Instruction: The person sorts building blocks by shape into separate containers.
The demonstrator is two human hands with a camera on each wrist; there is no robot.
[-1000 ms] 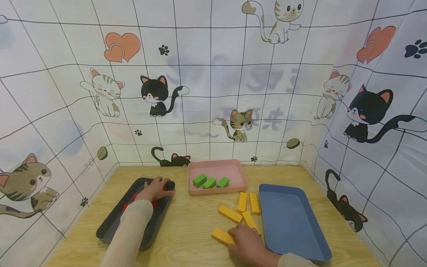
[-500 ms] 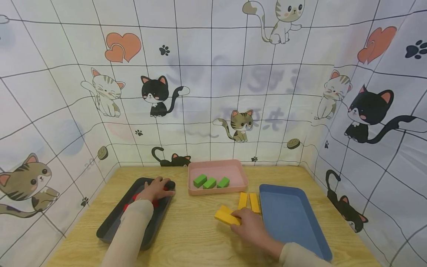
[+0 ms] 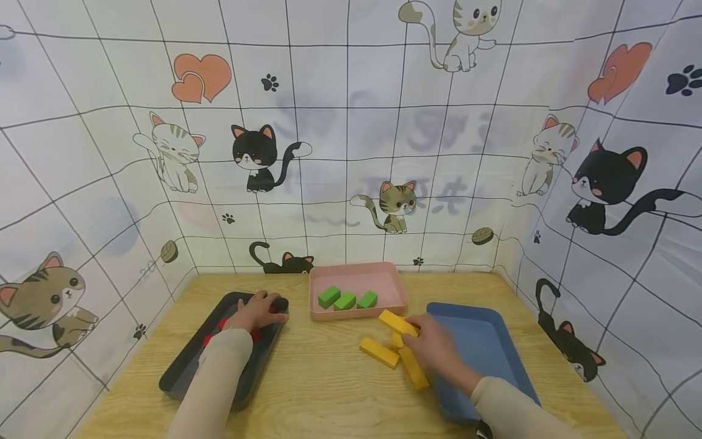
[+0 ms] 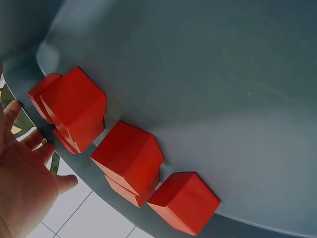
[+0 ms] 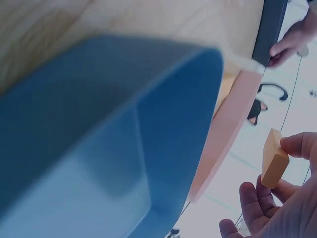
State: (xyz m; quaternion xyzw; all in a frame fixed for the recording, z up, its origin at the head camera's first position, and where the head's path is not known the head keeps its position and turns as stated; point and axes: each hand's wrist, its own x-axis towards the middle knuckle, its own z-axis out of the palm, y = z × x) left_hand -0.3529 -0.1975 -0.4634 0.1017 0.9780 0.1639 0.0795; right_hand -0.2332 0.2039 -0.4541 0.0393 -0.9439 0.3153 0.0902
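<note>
My right hand [image 3: 436, 347] pinches a yellow block [image 3: 397, 323] between thumb and fingers, raised over the other yellow blocks. The right wrist view shows that block [image 5: 275, 161] gripped at its end. Below it on the table lie a yellow block [image 3: 379, 352] and another [image 3: 414, 367], and more are partly hidden by the hand. My left hand [image 3: 256, 311] rests at the far end of the dark grey tray [image 3: 181, 381], holding nothing I can see. In the left wrist view its fingers [image 4: 37, 141] are spread by the rim, beside several red blocks [image 4: 131, 153].
A blue tray [image 3: 466, 329] stands at the right, partly under my right forearm. At the back, a pink tray [image 3: 359, 280] holds a green block [image 3: 329, 297] and two more like it. Cat-patterned cloth [image 3: 351, 140] walls in the wooden table [image 3: 307, 378].
My right hand picked up the nearest yellow block, lifted it, and carried it away from me past the other blocks, toward the pink tray. The left hand has stayed in place.
</note>
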